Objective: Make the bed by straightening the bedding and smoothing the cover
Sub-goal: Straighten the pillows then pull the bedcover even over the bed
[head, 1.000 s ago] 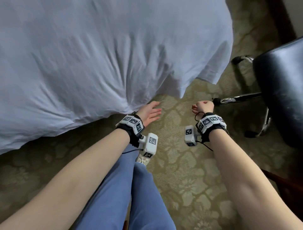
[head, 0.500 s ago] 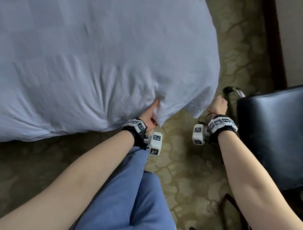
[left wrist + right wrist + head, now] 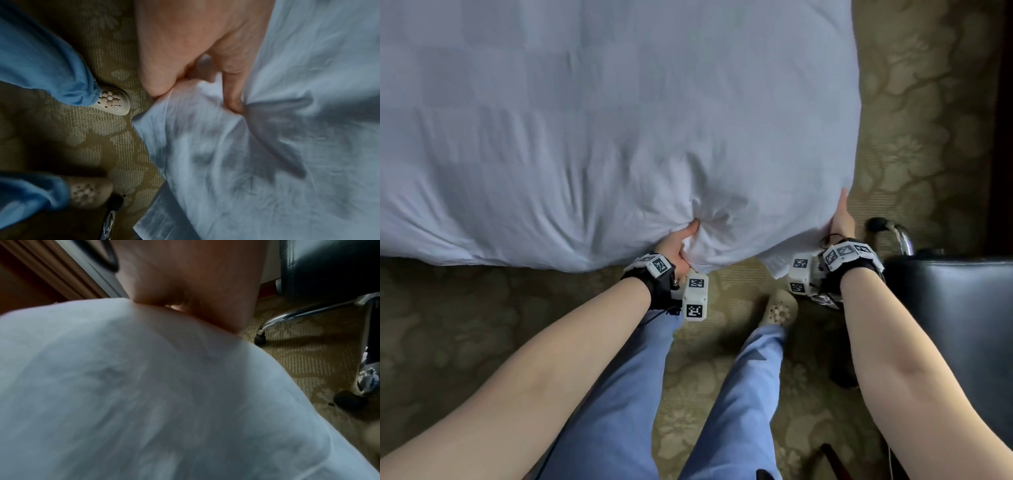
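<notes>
Both hands have closed on the white cover (image 3: 619,120) since half a second ago, when my right hand (image 3: 841,219) hung clear of the cloth beside the black chair (image 3: 955,308). Now my left hand (image 3: 676,245) bunches a fold at the near edge, thumb (image 3: 233,91) pressed into the fabric and fingers tucked beneath, creases fanning outward. At the cover's right corner, the right hand grips the hem; its fingers are hidden under the cloth. Over the bed the cover lies spread, its edge hanging above the patterned carpet (image 3: 482,308), near my slippered foot (image 3: 779,308).
</notes>
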`<state>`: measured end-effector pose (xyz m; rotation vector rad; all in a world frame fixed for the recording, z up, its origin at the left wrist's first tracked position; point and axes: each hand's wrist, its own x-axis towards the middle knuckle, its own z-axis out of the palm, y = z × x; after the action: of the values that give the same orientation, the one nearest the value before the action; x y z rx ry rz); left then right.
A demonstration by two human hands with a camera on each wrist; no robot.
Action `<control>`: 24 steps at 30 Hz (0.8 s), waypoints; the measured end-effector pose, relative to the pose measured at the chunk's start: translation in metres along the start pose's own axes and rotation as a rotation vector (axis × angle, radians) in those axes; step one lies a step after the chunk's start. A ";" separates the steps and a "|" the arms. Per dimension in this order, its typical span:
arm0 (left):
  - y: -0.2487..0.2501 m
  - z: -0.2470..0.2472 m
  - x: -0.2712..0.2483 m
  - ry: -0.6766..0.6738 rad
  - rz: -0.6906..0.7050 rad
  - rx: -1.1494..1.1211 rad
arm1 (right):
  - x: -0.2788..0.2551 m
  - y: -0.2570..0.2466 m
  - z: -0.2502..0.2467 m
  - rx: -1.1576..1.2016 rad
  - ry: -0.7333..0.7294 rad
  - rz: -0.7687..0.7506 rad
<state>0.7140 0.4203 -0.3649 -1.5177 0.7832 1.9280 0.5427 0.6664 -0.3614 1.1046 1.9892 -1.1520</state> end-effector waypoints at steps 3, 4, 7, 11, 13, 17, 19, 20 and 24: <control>-0.004 0.011 -0.019 0.035 -0.004 -0.018 | 0.022 0.005 -0.007 -0.009 -0.147 0.119; -0.007 0.014 -0.020 0.030 -0.005 -0.081 | 0.047 0.014 -0.010 -0.020 -0.215 0.127; -0.015 0.048 -0.045 0.069 0.037 -0.141 | 0.054 0.016 -0.027 -0.090 -0.357 0.103; -0.042 0.091 -0.064 0.267 0.225 -0.078 | 0.023 0.000 -0.062 -0.089 -0.478 0.005; -0.058 0.099 -0.055 0.276 0.224 -0.207 | 0.012 -0.012 -0.074 -0.007 -0.534 -0.039; -0.078 0.116 -0.046 0.259 0.217 -0.385 | -0.045 -0.045 -0.102 -0.032 -0.547 -0.181; -0.083 0.126 -0.051 0.205 0.187 -0.486 | -0.060 -0.054 -0.114 -0.072 -0.551 -0.220; -0.086 0.133 -0.055 0.194 0.185 -0.506 | -0.066 -0.057 -0.121 -0.085 -0.565 -0.226; -0.088 0.160 -0.078 0.167 0.155 -0.529 | -0.081 -0.067 -0.137 -0.192 -0.617 -0.188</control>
<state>0.6900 0.5918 -0.2680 -1.9970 0.4862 2.2654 0.5131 0.7394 -0.2077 0.3969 1.6811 -1.1849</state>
